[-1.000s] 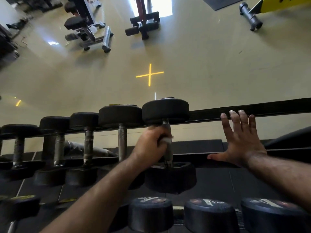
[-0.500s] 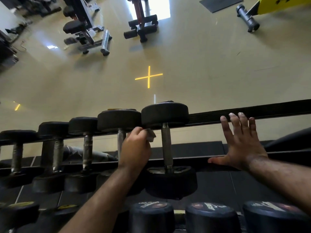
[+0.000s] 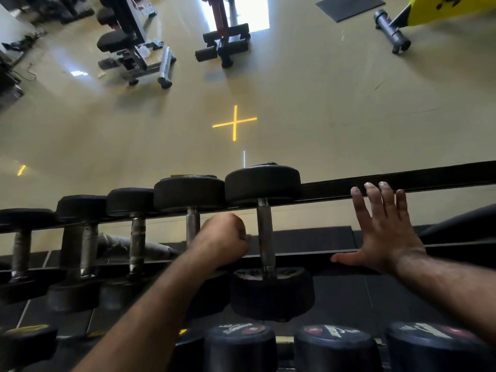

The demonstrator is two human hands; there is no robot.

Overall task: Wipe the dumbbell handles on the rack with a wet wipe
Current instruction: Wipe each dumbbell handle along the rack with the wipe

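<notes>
Left hand (image 3: 224,238): at frame centre, curled into a fist round the second handle from the right (image 3: 193,224) on the top tier; this grip covered the lower part of the bar.
Wet wipe: not visible; presumably bunched inside the left fist, though this could not be confirmed.
Right hand (image 3: 383,232): in the right of the frame, flat with fingers spread; fingertips rested on the far rail (image 3: 429,178), thumb lay along the near rail (image 3: 316,255); it held nothing.
Rack: two dark rails crossing the frame from left to right, carrying the top row of dumbbells; a lower row of heads (image 3: 332,347) showed along the bottom edge.
Rightmost dumbbell (image 3: 264,232): just right of the left fist, its handle bare and untouched by either hand.
Remaining handles (image 3: 137,242): three more lay to the left of the fist, towards the left edge.
Progress (judgement): the wipe appeared to be on one handle mid-row; no handle looked visibly wet or cleaner, so finished ones could not be told from pending ones. The lower tier's handles were hidden and probably remained.
Background: glossy floor with a yellow cross (image 3: 234,123) and benches in the upper frame.
</notes>
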